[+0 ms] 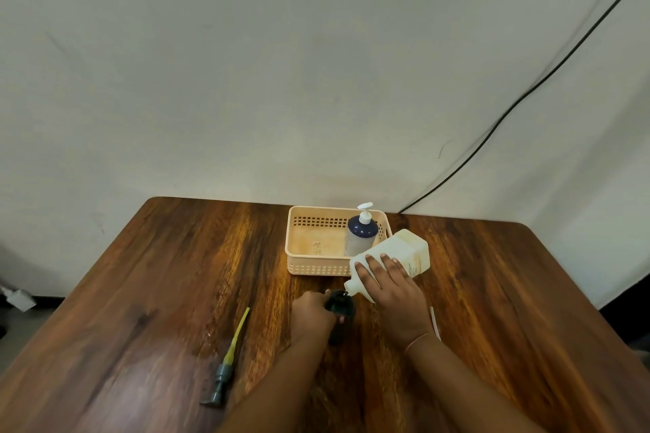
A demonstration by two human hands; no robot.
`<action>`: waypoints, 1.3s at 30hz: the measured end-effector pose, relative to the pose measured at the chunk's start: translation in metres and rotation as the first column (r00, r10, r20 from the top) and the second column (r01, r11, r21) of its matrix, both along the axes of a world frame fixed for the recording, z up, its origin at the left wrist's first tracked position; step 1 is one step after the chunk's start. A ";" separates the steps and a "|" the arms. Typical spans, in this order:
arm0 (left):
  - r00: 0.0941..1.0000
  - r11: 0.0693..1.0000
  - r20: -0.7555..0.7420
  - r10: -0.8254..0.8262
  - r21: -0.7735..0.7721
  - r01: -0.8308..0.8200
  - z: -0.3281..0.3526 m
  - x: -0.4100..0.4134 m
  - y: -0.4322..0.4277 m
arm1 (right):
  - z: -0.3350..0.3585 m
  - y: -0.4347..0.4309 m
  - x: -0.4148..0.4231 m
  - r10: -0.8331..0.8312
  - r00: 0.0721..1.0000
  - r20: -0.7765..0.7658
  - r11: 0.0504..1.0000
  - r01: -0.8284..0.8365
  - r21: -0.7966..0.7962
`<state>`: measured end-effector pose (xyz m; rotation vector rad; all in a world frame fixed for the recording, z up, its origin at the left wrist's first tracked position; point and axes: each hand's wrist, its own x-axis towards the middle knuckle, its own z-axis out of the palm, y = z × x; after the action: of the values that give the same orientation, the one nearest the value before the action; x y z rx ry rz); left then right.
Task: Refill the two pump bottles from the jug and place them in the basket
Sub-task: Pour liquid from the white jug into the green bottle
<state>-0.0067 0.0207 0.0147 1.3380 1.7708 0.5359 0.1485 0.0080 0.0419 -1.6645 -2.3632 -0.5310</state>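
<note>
Tilting steeply, the white jug hangs in the right hand, whose fingers lie spread across its upper side, tips toward the base; thumb hidden beneath. Jug opaque, yellowed at the far end, faint print on one face; contents cannot be told. Its neck points down just past the heel of that hand, right above the dark bottle. Left hand wraps this bottle from the left, fingers curled round it and mostly hidden; bottle stands on the table, open-topped, nearly black. No stream can be made out at the mouth. Beyond the right fingertips sits the peach slotted basket, holding one blue pump bottle upright at its right end, white pump on. Left of the left hand, well apart, a grey pump head with yellow dip tube lies flat on the wood. A thin white tube lies just right of the right wrist.
</note>
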 end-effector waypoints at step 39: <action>1.000 1.000 0.010 -0.009 -0.009 0.009 0.000 -0.002 0.000 | 0.003 0.003 0.001 0.036 0.998 0.043 0.999 -0.036 -0.003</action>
<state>-0.0088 0.0209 0.0145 1.3343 1.7566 0.5288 0.1492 0.0115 0.0452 -1.6240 -2.4203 -0.5632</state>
